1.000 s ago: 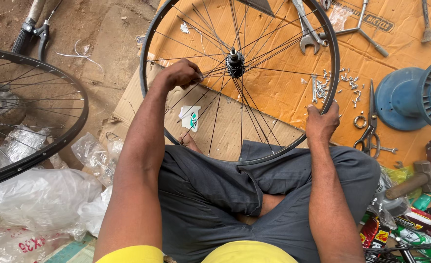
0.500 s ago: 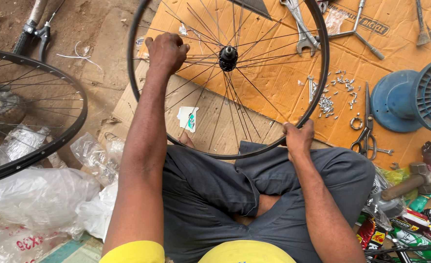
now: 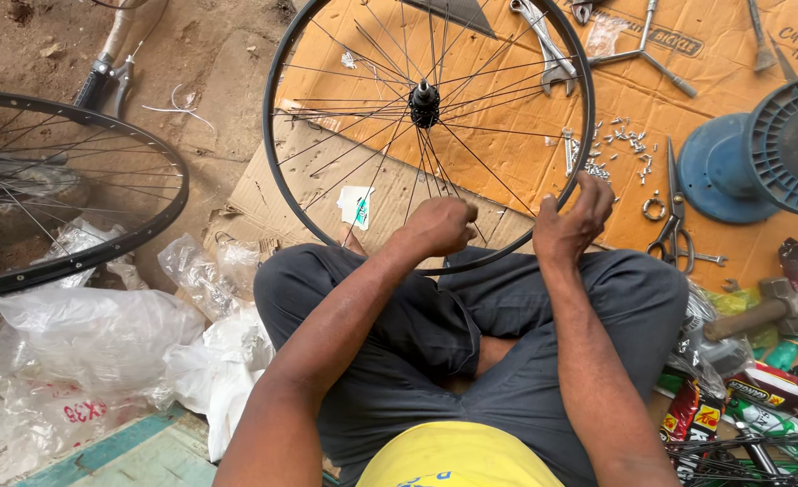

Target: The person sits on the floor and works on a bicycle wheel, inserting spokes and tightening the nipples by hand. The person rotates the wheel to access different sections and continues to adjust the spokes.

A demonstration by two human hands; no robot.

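— What's the person on the floor holding?

— A spoked bicycle wheel [image 3: 428, 135], tilted over the crossed legs. The left hand [image 3: 441, 225] is curled at the near rim among the spokes; the right hand [image 3: 573, 221] grips the rim just beside it.

— And around them?

— Flattened cardboard [image 3: 525, 162] carries wrenches [image 3: 548, 50], scattered small metal bits [image 3: 620, 149], scissors [image 3: 672, 216]. A blue spool [image 3: 764, 153] sits right, another wheel [image 3: 65, 194] left, beside plastic bags [image 3: 101, 338].

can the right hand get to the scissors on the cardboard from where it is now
Probably yes. The right hand rests at the wheel rim, and the scissors lie on the cardboard just to its right, outside the rim, with only small scattered nipples nearby and nothing over them.
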